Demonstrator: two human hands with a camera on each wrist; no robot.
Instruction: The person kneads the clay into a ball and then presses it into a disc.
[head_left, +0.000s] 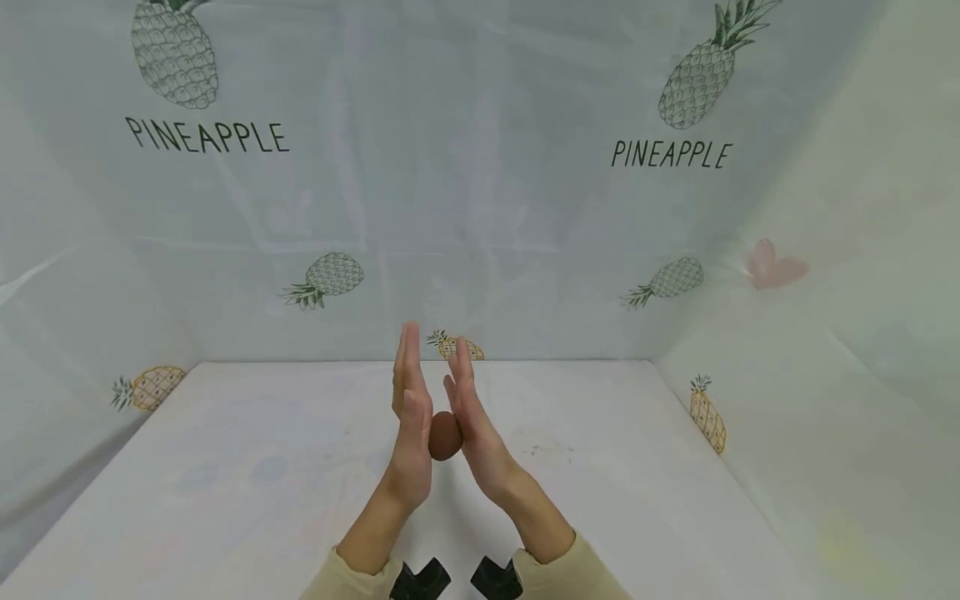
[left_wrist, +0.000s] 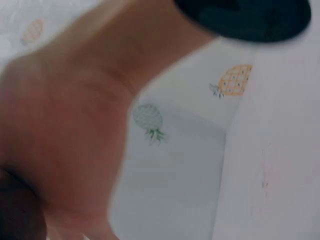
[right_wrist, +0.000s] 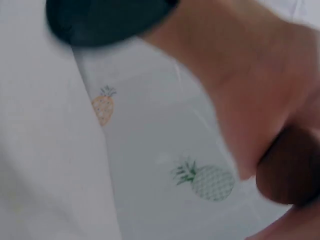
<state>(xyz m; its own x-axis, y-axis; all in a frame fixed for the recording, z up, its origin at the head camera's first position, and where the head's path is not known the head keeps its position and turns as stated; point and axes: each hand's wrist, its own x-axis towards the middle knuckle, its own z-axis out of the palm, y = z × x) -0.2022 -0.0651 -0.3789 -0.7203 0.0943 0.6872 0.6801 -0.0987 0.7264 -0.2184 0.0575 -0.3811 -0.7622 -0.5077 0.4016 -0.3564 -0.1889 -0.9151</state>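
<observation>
A small, smooth brown ball (head_left: 446,436) sits between my two palms, raised over the white tabletop. My left hand (head_left: 412,425) presses it from the left, fingers straight and pointing up. From the other side my right hand (head_left: 480,433) leans in toward it, its fingers also extended upward. The palms come close together around the ball, and the fingertips stay apart. In the left wrist view the ball (left_wrist: 19,212) shows dark at the lower left corner, partly cut off. The right wrist view has the ball (right_wrist: 287,167) at its right edge against the palm.
A white table (head_left: 255,500) lies below the hands, with a few faint smudges to the right. Behind it hangs a pale curtain (head_left: 465,192) printed with pineapples and lettering, and similar sheeting lines both sides. Black devices (head_left: 497,577) sit by the beige sleeves (head_left: 573,575).
</observation>
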